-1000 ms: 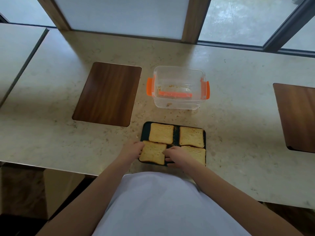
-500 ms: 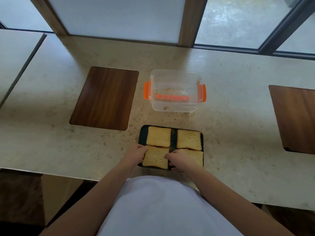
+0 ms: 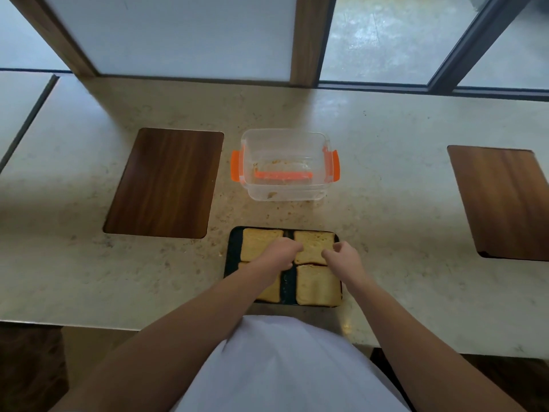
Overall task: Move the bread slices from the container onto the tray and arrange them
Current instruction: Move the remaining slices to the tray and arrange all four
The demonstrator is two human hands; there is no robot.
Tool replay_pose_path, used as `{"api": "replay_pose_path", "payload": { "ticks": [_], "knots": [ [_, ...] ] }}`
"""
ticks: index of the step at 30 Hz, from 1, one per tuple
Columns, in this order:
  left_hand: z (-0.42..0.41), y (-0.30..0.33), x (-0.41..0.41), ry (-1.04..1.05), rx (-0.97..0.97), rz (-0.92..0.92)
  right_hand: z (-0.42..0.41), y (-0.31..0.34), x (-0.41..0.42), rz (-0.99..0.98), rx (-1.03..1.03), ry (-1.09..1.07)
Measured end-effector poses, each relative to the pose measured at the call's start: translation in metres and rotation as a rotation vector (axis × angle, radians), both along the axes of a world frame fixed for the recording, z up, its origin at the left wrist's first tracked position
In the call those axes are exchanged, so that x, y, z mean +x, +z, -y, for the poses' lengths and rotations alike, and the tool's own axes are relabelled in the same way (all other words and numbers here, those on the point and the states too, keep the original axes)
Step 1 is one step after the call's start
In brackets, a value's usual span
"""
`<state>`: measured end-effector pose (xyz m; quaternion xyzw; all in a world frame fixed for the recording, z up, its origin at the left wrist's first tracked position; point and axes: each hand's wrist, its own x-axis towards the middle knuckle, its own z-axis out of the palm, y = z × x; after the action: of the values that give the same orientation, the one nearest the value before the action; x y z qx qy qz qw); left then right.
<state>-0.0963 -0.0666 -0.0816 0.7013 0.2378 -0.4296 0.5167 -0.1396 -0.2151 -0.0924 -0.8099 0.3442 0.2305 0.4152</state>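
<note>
Squaring four bread slices on tray: left hand, right hand loosely curled, seemingly nudging, container emptied.

A dining or café-style counter by a window is suggested. A long pale speckled stone counter is set against frosted and clear window panes in wood and dark metal frames, and wood-grain placemats are laid at spaced seats to the left and right. Food handling is indicated by toasted bread slices on a dark tray near the front edge and a clear container with orange clips beyond it.
</note>
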Motion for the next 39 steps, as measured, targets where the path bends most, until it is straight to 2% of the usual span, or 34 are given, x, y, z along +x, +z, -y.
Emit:
{"api": "replay_pose_path", "payload": {
  "ticks": [8,25,29,33,39],
  "knots": [
    [0.007,-0.003,0.001,-0.071,0.079,0.035,0.002,-0.006,0.001,-0.015,0.008,-0.014],
    [0.003,-0.009,0.0,-0.029,0.08,0.023,0.001,-0.016,0.004,0.043,0.029,0.002],
    [-0.001,-0.021,-0.014,-0.011,0.072,-0.025,0.008,-0.015,-0.016,0.071,0.024,-0.016],
    [-0.002,-0.024,-0.027,0.087,0.063,-0.156,0.008,-0.015,-0.034,0.087,0.024,-0.025],
    [-0.007,-0.03,-0.043,0.052,0.031,-0.14,0.007,-0.012,-0.043,0.09,0.029,-0.044]
  ]
}}
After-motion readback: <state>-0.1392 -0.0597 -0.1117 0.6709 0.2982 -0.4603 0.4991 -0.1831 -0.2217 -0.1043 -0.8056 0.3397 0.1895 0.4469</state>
